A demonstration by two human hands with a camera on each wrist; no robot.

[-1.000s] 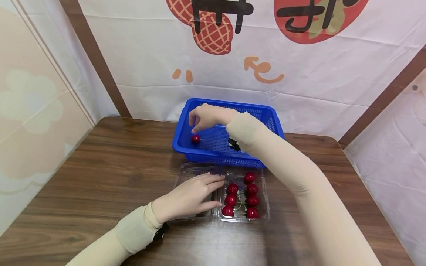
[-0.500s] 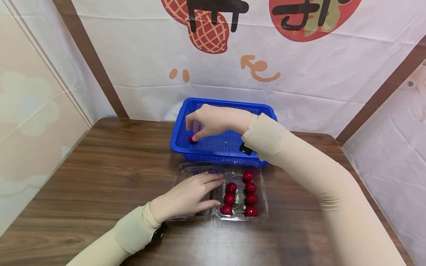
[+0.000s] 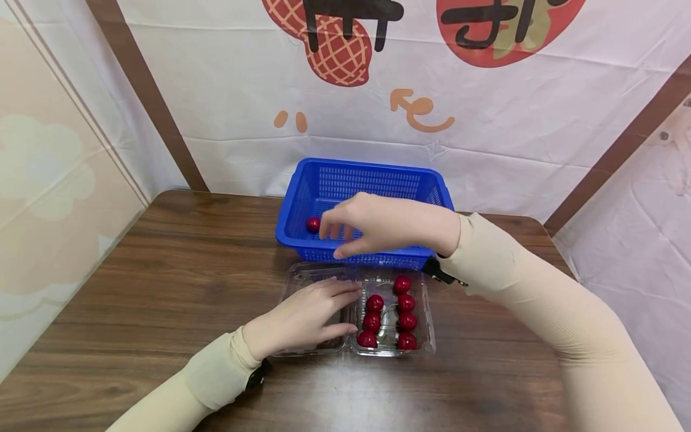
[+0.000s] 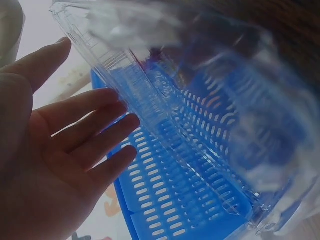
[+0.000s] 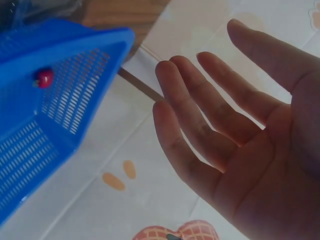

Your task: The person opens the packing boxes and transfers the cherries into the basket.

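My left hand lies with straight fingers over the clear plastic lid of an opened clamshell box. In the left wrist view its fingertips touch the clear plastic. Several red cherries sit in two columns in the box's other half. A single cherry is at the left end of the blue basket behind the box; it also shows in the right wrist view. Over the basket's front rim hovers my right hand, just right of that cherry. Its fingers are loosely bent and hold nothing in the right wrist view.
Box and basket stand on a brown wooden table, the basket near the back edge. A printed cloth hangs close behind it. My right forearm crosses above the table's right side.
My right hand reached down to the cherry in the basket, then drew back to the right and toward me without it. My left hand stays on the lid.
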